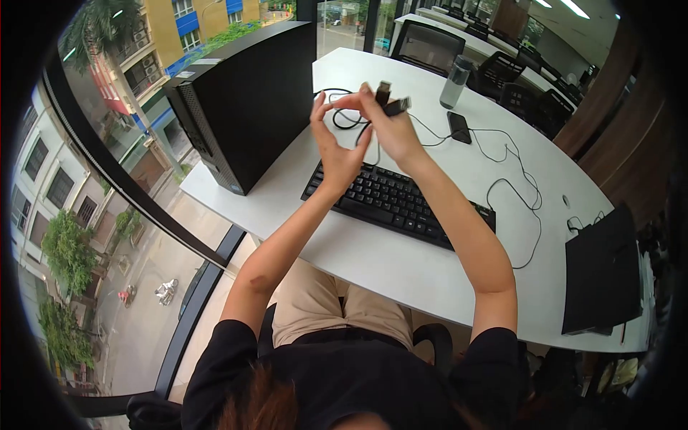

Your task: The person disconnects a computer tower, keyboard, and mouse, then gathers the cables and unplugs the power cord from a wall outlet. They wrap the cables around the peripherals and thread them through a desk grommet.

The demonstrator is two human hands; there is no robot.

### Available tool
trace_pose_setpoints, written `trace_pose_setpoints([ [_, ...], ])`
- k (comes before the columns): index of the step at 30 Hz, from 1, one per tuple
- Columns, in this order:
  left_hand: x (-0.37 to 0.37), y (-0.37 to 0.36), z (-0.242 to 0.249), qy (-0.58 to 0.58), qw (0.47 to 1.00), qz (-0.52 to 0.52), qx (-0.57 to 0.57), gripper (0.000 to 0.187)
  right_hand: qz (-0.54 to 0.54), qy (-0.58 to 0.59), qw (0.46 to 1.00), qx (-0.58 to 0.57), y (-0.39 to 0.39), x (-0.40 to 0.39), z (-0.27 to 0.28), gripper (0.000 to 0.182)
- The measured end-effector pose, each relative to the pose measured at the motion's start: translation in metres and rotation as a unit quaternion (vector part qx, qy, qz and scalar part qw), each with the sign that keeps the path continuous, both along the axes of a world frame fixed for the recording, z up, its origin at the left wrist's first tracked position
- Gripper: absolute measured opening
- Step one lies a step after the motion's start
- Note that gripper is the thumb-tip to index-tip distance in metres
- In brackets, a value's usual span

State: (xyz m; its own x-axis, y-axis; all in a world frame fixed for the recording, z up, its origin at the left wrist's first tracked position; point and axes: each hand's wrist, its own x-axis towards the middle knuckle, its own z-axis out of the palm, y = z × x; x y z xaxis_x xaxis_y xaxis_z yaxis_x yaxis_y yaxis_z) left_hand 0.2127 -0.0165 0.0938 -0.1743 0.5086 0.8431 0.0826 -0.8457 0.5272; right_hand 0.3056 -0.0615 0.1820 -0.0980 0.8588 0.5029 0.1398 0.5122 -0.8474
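Note:
My right hand (390,132) is raised over the desk, closed around a black cable whose two plug ends stick out past the fingers; one plug (398,107) shows a metal connector tip. Just left of it, my left hand (338,154) has its thumb and fingers spread in a curve, the fingertips close to those of my right hand. Part of the black cable (337,123) loops behind and between the hands. Below them lies a black keyboard (390,201), partly covered by my right forearm.
A black desktop computer tower (265,100) stands at the left by the window. On the white desk (552,287) are a phone (459,127), a water bottle (454,84), thin wires and, at the right edge, a dark flat panel-like object (602,276). Office chairs (428,46) stand beyond.

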Motion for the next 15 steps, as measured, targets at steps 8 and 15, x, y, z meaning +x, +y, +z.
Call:
trace_pose_setpoints([
  [8, -0.010, 0.016, -0.014, 0.186, 0.926, -0.257, -0.206, 0.033, -0.075, -0.335, 0.935, -0.085, -0.097, 0.070, -0.059, 0.085],
  [15, 0.031, 0.085, -0.002, 0.220, 0.857, -0.316, -0.342, 0.038, -0.225, -0.379, 0.881, -0.175, -0.208, 0.127, -0.104, 0.071],
])
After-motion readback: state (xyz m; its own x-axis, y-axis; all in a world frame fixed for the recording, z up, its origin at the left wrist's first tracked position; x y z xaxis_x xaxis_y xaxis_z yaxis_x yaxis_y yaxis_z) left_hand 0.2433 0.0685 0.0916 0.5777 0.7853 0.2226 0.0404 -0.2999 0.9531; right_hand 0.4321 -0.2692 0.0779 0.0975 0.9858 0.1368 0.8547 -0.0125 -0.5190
